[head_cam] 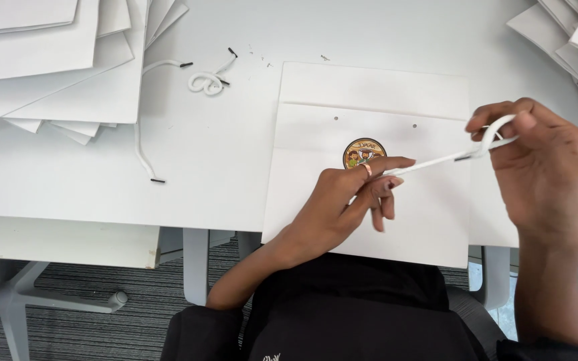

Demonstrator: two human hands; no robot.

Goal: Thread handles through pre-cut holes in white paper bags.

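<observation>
Head view: we see a white cord handle [436, 160] stretched taut between the two hands above a flat white paper bag [369, 214] lying on the desk [222, 160]. The left hand [349, 200] pinches the cord's lower end between thumb and fingers, closed on it, just below the bag's round coloured sticker [364, 153]. The right hand [543, 167] is closed on the upper end, where the cord curls into a loop by its dark tip. The cord's long axis runs from lower left to upper right, rising gently across the bag. Two small punched holes [336, 118] sit near the bag's folded top, above the cord; the right hand is nearer the right one, the left hand nearer the left one. Spare cords [207, 83] and stacked bags [48, 60] lie well apart, at upper left.
</observation>
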